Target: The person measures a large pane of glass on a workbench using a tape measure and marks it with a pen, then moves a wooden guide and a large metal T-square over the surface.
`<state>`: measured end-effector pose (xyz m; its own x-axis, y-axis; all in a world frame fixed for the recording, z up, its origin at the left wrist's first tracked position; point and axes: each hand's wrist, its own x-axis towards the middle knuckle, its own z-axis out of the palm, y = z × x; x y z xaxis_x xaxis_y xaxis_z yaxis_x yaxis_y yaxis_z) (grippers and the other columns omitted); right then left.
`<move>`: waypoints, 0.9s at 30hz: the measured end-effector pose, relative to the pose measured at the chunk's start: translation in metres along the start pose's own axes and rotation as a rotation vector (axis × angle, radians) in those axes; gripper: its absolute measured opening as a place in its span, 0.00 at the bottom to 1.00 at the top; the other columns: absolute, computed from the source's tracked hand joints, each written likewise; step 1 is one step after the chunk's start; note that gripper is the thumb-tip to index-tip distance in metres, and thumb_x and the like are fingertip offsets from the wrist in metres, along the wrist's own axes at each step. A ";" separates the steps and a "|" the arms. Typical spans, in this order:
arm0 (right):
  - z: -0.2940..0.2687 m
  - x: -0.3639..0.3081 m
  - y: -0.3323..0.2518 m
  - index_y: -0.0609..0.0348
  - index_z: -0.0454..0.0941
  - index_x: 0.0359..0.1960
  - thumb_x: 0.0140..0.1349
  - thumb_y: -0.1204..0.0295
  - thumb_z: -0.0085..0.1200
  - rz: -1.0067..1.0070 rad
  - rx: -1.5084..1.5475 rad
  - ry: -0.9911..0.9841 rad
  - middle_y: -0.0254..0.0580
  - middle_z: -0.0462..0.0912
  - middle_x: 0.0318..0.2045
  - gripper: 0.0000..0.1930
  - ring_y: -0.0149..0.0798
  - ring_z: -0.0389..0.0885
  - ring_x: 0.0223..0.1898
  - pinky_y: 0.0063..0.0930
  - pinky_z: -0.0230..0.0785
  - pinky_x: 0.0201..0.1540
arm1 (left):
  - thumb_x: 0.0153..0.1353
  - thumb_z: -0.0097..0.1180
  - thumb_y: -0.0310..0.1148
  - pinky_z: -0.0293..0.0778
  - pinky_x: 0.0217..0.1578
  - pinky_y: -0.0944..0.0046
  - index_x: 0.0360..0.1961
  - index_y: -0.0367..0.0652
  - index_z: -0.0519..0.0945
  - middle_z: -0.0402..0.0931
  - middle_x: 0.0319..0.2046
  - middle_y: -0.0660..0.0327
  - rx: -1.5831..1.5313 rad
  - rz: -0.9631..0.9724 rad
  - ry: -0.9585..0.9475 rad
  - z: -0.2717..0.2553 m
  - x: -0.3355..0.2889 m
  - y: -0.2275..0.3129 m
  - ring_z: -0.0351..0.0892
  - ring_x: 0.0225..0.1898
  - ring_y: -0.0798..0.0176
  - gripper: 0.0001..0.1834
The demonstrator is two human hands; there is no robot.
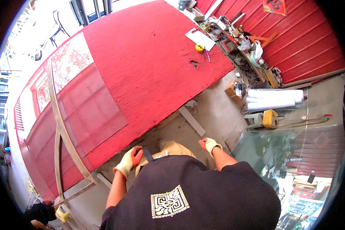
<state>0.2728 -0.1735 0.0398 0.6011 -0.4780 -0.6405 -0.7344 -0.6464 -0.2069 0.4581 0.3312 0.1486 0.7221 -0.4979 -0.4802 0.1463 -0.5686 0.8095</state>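
Both my hands wear pale work gloves with orange-red palms and fingers. My left hand (128, 161) is in front of my body with its fingers curled in, next to a dark strap (148, 155) at the edge of a tan apron-like cloth (176, 148). My right hand (210, 146) is held out to the right of that cloth, fingers also curled. What either hand holds, if anything, is too small to make out. Ahead stands a large table with a rough red covering (142, 65). A clear glass sheet (92, 103) lies on its left part, under a long wooden T-square (61, 119).
A clipboard (200, 38), yellow tape measure (199, 48) and purple pen-like tool (207, 56) lie on the table's far right. Cluttered shelving (241, 46), white rolls (274, 97), a yellow jug (270, 119) and a big glass sheet (295, 153) are at right. Someone's hand (39, 224) shows lower left.
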 end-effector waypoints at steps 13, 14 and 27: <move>-0.335 0.227 -0.056 0.58 0.87 0.50 0.71 0.51 0.54 -0.190 0.268 0.665 0.60 0.87 0.48 0.23 0.61 0.86 0.54 0.46 0.77 0.58 | 0.71 0.61 0.41 0.76 0.63 0.49 0.64 0.39 0.79 0.81 0.58 0.43 0.194 0.216 0.487 0.051 0.337 0.176 0.81 0.61 0.42 0.25; -0.363 0.250 -0.066 0.57 0.86 0.51 0.72 0.54 0.55 -0.273 0.293 0.699 0.59 0.88 0.48 0.21 0.60 0.86 0.54 0.45 0.77 0.58 | 0.70 0.62 0.41 0.74 0.65 0.46 0.65 0.40 0.78 0.80 0.59 0.42 0.276 0.214 0.577 0.057 0.370 0.184 0.79 0.63 0.40 0.26; -0.572 0.571 -0.226 0.56 0.75 0.68 0.69 0.55 0.61 -0.713 -0.407 0.690 0.55 0.82 0.59 0.30 0.58 0.81 0.61 0.50 0.73 0.65 | 0.73 0.55 0.47 0.54 0.76 0.36 0.68 0.50 0.78 0.70 0.71 0.49 0.779 -0.185 1.103 0.110 0.561 0.272 0.62 0.77 0.42 0.26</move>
<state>0.9624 -0.6407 0.1441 0.9916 -0.0623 0.1134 -0.0598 -0.9979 -0.0247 0.8292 -0.1750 0.0623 0.9474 0.1940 0.2545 0.1480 -0.9708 0.1888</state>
